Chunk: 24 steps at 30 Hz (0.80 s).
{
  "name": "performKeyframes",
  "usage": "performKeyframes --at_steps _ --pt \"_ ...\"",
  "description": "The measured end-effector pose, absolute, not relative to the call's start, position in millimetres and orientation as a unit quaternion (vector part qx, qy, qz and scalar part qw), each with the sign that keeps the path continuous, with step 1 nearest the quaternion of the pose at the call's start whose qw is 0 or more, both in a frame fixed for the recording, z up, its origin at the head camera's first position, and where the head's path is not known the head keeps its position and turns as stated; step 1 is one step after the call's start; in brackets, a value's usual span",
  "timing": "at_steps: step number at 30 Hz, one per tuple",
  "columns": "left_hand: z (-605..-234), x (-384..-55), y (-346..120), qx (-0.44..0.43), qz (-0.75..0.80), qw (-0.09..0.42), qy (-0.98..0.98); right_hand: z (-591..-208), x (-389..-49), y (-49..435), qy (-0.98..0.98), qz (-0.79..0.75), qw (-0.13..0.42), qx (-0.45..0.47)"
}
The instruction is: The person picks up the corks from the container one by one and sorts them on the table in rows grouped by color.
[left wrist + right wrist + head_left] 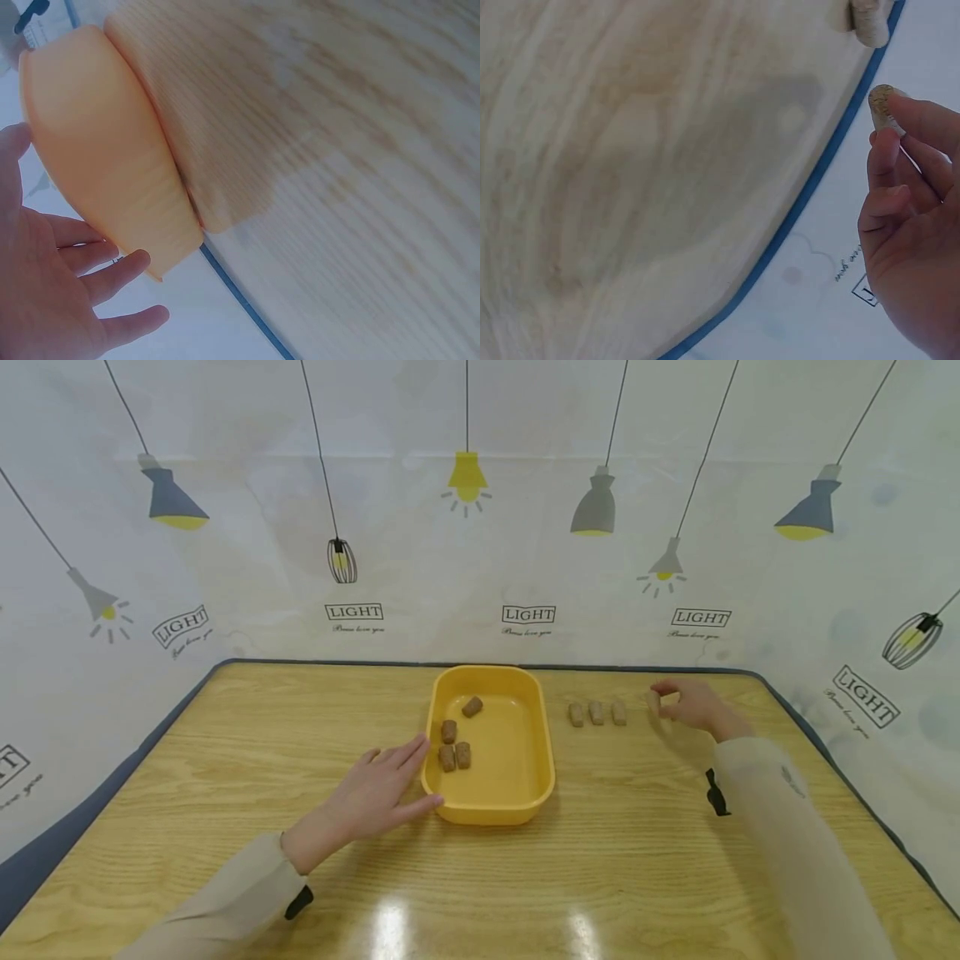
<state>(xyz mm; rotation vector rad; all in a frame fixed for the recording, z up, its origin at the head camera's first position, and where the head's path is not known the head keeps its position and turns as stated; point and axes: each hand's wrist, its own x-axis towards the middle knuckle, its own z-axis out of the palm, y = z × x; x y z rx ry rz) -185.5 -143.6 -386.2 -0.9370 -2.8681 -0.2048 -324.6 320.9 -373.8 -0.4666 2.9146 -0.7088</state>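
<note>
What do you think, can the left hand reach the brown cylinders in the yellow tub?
Probably yes: the left hand touches the yellow tub, near the brown cylinders, and from above nothing covers them.

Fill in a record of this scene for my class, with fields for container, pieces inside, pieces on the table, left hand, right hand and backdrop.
Container: yellow tray on a wooden table
Pieces inside: four small brown pieces, toward the tray's left side
Pieces on the table: three light-brown pieces in a row, right of the tray
Left hand: left hand with fingers spread, at the tray's left side
Right hand: right hand pinching another piece
Backdrop: pale sheet printed with lamps and "LIGHT"
</note>
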Motion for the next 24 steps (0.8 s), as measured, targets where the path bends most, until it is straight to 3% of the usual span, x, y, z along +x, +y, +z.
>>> performKeyframes --at_steps 24 --pt "-385 -185 -144 -0.308 -0.065 0.06 -0.947 -404 -323 311 0.954 -0.26 0.037 -0.144"
